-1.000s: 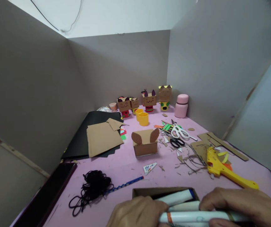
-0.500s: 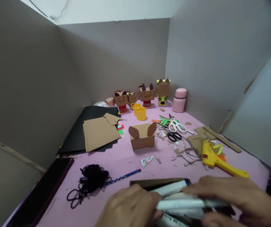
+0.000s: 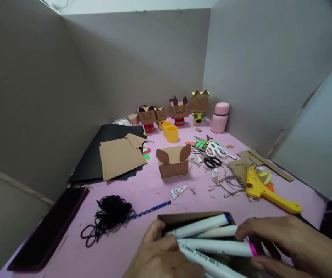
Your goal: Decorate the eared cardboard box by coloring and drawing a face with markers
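An open cardboard box (image 3: 189, 216) full of white markers (image 3: 209, 247) sits at the near edge of the view. My left hand (image 3: 163, 255) grips its left side, thumb at the rim and curled fingers over the marker ends. At the right side is my right hand (image 3: 287, 239), fingers bent and apart from the thumb, fingertips beside a marker with a pink end (image 3: 253, 249). One marker with a dark blue end (image 3: 226, 218) lies across the back of the box. Beyond stands a small cardboard box with two brown ears (image 3: 174, 164).
Black yarn (image 3: 114, 212) and a blue pencil (image 3: 154, 208) lie left, near a phone (image 3: 50, 227). At right are a yellow glue gun (image 3: 264, 193), white scissors (image 3: 215, 150), black scissors (image 3: 210, 161) and scraps. Cardboard figures (image 3: 179, 110) and a pink bottle (image 3: 220, 117) stand behind.
Both hands have drawn slightly apart. The marker that was raised between them now lies level on the others in the box. The view has tilted down a little.
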`<state>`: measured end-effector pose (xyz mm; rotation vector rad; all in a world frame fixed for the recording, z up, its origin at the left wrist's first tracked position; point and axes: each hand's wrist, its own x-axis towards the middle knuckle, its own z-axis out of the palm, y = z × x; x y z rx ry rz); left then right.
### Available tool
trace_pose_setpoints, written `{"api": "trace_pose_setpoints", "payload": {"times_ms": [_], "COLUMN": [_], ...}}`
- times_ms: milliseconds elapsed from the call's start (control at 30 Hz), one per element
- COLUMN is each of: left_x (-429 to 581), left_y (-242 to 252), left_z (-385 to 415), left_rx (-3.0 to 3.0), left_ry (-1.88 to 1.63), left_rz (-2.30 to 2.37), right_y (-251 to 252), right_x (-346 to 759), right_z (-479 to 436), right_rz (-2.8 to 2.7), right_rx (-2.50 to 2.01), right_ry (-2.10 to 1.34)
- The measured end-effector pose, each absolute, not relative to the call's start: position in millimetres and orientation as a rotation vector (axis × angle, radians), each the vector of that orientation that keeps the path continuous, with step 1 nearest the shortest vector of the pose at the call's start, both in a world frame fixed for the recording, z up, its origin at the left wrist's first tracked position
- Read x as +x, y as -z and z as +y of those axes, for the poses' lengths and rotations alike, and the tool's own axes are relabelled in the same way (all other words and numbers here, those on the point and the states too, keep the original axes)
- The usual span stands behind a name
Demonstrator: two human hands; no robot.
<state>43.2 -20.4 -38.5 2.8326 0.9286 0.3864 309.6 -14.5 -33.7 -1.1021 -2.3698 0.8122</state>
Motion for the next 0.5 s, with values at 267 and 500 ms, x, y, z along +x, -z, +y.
{"api": "trace_pose_setpoints", "payload": {"times_ms": [267,500], "left_x": [22,24], "left_y": [55,-2], "left_z": [-19,-4], "left_rx": [2.929,2.723], "left_ry": [-0.678,-0.199], "left_rz": [0.962,1.366], "right_y": [31,35], "right_x": [308,316], "right_z": [-14,-11], "right_rz": [-2.353,-2.451], "right_rx": [-1.107,-1.183], "right_ry": [-0.837,-0.853]}}
